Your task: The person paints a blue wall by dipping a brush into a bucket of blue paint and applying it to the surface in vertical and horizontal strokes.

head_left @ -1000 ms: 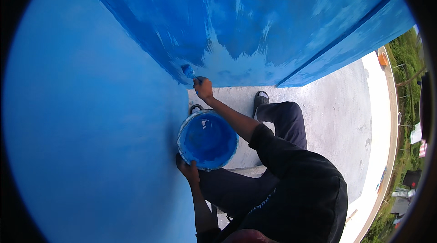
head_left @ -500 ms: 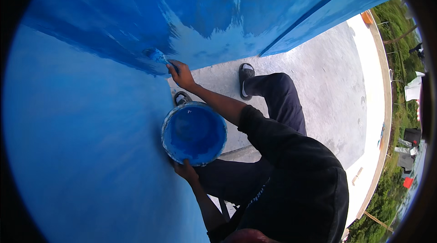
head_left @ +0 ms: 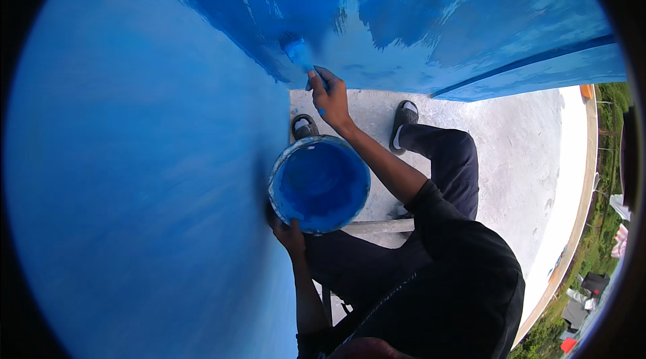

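Note:
My right hand (head_left: 330, 98) is closed round the handle of a paintbrush (head_left: 297, 53) coated in blue. Its bristles meet the far wall (head_left: 397, 16), where dark blue paint covers the upper part and a paler blue shows in ragged patches below. A round bucket (head_left: 274, 181) with a paint-smeared rim sits over my left thigh, with dark blue paint (head_left: 319, 181) inside. My left hand (head_left: 289, 232) grips its near rim, thumb over the edge and the other fingers mostly hidden beneath.
A light blue wall (head_left: 148, 157) rises close on my left and joins the far wall in a corner. My feet, in dark sandals (head_left: 404, 127), rest on the pale concrete floor (head_left: 511, 150). A low ledge (head_left: 584, 191) borders the floor on the right, with greenery beyond.
The brush in my right hand has moved up the far wall, away from the corner's bottom. The whole view has swung, shifting bucket and legs rightward in the picture. My left hand still holds the bucket.

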Demonstrator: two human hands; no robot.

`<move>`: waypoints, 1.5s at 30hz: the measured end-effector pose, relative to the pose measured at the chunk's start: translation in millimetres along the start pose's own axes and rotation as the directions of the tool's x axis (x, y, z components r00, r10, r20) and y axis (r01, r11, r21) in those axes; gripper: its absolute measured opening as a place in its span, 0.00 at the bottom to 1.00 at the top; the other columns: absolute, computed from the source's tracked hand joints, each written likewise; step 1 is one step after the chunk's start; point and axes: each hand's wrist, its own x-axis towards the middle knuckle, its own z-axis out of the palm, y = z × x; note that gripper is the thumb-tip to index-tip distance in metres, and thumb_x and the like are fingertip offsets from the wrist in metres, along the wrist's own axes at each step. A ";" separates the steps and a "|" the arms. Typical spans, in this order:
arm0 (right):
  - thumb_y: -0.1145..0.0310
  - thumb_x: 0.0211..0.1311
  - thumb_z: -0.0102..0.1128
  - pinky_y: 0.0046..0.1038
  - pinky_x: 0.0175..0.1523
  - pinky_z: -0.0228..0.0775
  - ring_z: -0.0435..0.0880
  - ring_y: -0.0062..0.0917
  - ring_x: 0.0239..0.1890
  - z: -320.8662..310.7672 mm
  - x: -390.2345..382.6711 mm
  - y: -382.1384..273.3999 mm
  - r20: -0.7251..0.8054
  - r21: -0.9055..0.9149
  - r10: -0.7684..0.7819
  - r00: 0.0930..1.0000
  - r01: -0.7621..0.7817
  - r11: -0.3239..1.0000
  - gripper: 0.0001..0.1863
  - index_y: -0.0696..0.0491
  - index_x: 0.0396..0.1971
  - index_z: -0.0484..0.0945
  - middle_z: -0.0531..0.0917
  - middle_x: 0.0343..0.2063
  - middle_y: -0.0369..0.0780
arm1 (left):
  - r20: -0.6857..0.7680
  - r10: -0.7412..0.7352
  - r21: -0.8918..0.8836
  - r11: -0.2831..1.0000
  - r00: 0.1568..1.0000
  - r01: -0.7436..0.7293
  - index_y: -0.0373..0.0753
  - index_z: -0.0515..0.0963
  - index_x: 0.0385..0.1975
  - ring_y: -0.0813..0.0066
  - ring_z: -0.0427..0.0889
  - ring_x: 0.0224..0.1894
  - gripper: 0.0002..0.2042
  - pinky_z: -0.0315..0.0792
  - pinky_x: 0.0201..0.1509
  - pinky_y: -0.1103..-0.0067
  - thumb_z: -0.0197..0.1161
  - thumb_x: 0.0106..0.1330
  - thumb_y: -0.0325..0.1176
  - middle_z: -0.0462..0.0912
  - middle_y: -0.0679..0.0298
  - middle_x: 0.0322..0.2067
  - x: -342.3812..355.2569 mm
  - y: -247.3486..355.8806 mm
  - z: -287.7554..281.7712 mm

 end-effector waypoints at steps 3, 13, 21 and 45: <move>0.61 0.73 0.53 0.23 0.26 0.65 0.75 0.16 0.21 10.8 7.3 -12.9 0.004 0.052 -0.183 0.983 0.182 0.982 0.18 0.64 0.42 0.80 0.81 0.20 0.40 | -0.017 -0.009 -0.063 0.998 1.000 0.008 0.28 0.75 0.53 0.64 0.77 0.52 0.21 0.67 0.61 0.70 0.62 0.59 0.25 0.80 0.56 0.51 -1.4 -23.6 -5.1; 0.59 0.72 0.52 0.24 0.23 0.65 0.74 0.17 0.18 8.2 29.7 129.7 0.108 -0.239 0.198 0.974 -0.168 0.956 0.20 0.64 0.39 0.79 0.77 0.18 0.37 | -0.046 0.102 0.082 0.992 0.994 -0.098 0.31 0.73 0.56 0.49 0.67 0.63 0.25 0.57 0.69 0.62 0.60 0.57 0.30 0.70 0.48 0.60 6.2 -31.4 -0.4; 0.58 0.74 0.49 0.22 0.17 0.60 0.68 0.15 0.12 43.4 18.3 -85.6 0.170 0.248 -0.121 0.978 0.076 0.966 0.20 0.63 0.42 0.77 0.70 0.14 0.32 | -0.063 0.123 0.026 0.992 0.990 -0.122 0.30 0.72 0.56 0.50 0.69 0.61 0.27 0.58 0.68 0.63 0.57 0.51 0.24 0.72 0.49 0.57 5.3 -39.6 -1.7; 0.61 0.76 0.46 0.25 0.19 0.66 0.71 0.17 0.15 66.3 11.2 -124.3 0.205 0.454 -0.131 0.970 0.024 0.891 0.21 0.65 0.54 0.71 0.71 0.27 0.37 | -0.104 0.408 0.251 0.893 0.907 -0.373 0.29 0.77 0.37 0.46 0.77 0.43 0.15 0.69 0.53 0.63 0.58 0.47 0.26 0.79 0.47 0.40 16.9 -12.2 0.3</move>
